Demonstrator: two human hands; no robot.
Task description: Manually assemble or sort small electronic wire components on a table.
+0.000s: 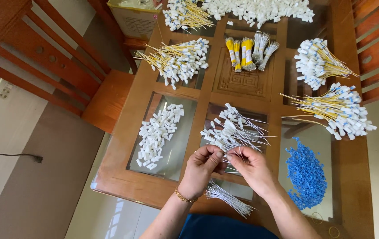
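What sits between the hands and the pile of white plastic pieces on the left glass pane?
Nothing visible. The left hand and right hand meet over the near table edge, pinching a thin wire. The white pieces lie to their left on bare glass; only a wooden frame strip, flat, runs between.

Wooden bench [207, 75] with glass panes. On it: white caps [157, 135], blue beads [307, 173], loose white wires [230, 200], capped wires [231, 132], yellow-wired bundles [178, 59] [340, 110], tied sheaves [247, 53], more caps at far edge [260, 9].
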